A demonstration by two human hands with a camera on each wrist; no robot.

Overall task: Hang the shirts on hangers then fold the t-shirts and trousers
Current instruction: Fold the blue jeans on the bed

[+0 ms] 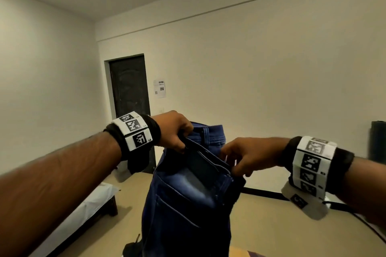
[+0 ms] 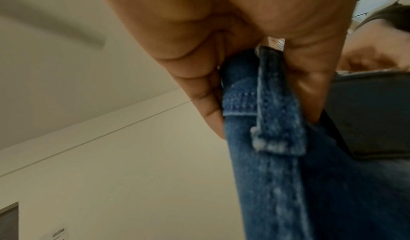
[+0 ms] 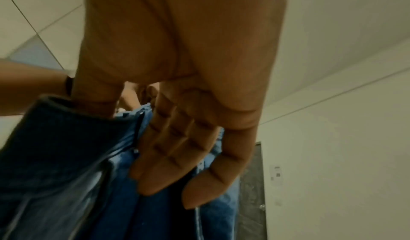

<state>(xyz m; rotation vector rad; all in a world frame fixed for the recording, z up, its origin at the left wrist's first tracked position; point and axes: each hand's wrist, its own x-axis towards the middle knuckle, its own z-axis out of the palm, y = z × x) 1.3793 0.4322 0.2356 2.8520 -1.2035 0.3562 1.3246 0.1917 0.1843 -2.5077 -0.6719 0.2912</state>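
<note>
Trousers: one pair of blue denim jeans, held up in the air by the waistband in front of the person, legs hanging down out of view at the bottom edge.
Left hand: left hand curled over the waistband's far-left part, thumb and fingers pinching the cloth; the left wrist view shows a belt loop between thumb and fingers.
Right hand: right hand grips the waistband's near-right part, thumb inside the band, fingers laid almost straight against the outer face.
Material: heavy woven denim, stitched seams, faded pale patch on the seat, dark inner lining at the open waist.
Shape: waistband pulled open between the two hands; one back pocket with curved stitching faces the camera.
Wrist bands: two, black straps with white blocks of black square-coded markers, one on each wrist.
Surroundings: one dark door, one paper sheet on the wall beside it, one bed low at left.
</note>
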